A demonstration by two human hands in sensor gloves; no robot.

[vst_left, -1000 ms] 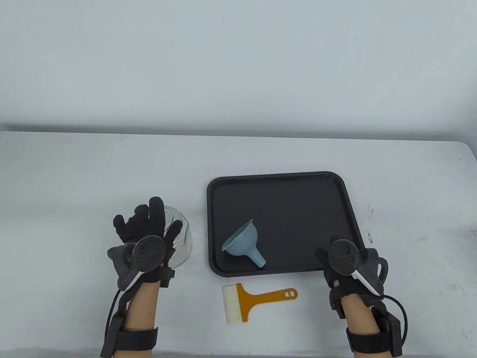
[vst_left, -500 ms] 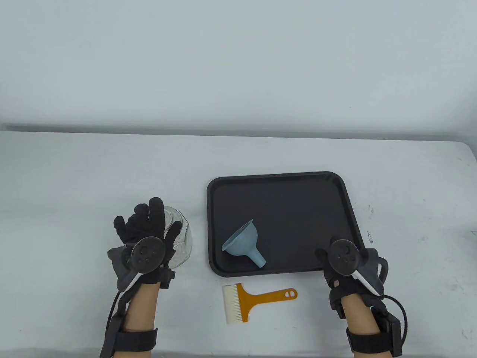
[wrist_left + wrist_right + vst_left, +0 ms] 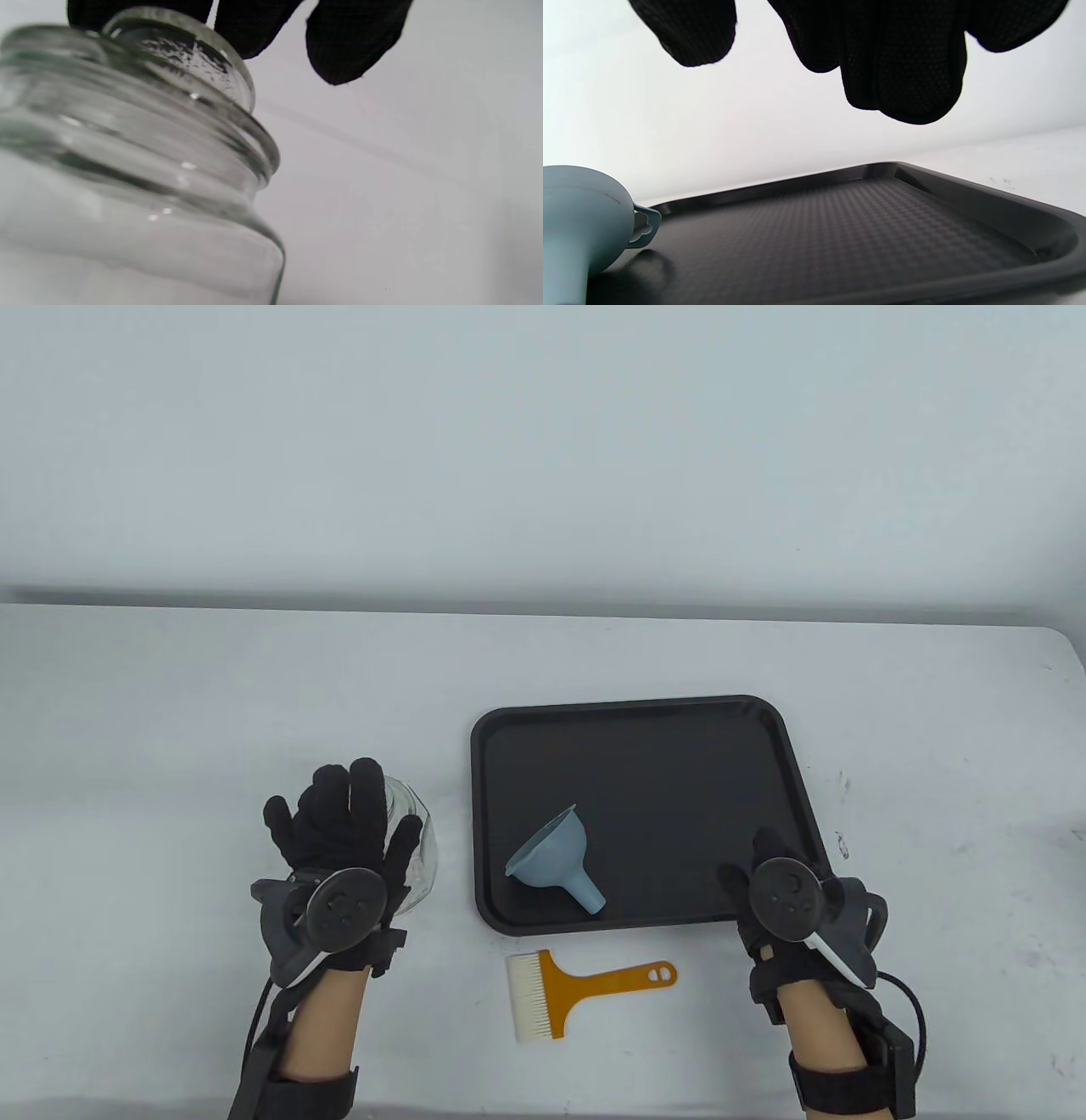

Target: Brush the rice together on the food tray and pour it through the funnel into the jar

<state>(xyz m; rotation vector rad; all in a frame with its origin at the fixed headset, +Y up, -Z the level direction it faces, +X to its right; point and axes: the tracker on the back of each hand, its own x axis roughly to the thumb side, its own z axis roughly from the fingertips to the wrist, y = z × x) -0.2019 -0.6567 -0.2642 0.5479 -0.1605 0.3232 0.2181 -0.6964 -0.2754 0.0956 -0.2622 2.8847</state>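
The left hand (image 3: 339, 836) lay with relaxed fingers over the clear glass jar (image 3: 416, 848), holding white grains; the right hand (image 3: 776, 899) hung slack above the tray's near corner. A smooth blue funnel (image 3: 551, 861) lay sideways in the textured black tray (image 3: 645, 729).

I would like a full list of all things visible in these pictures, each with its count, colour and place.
glass jar: 1, clear, on the table left of the tray, something white inside, under the left hand
food tray: 1, black, centre-right of the table
funnel: 1, light blue, lying on its side in the tray's near-left part
brush: 1, orange handle and white bristles, on the table in front of the tray
table: 1, white
left hand: 1, black glove, over the jar
right hand: 1, black glove, over the tray's near-right corner, holding nothing
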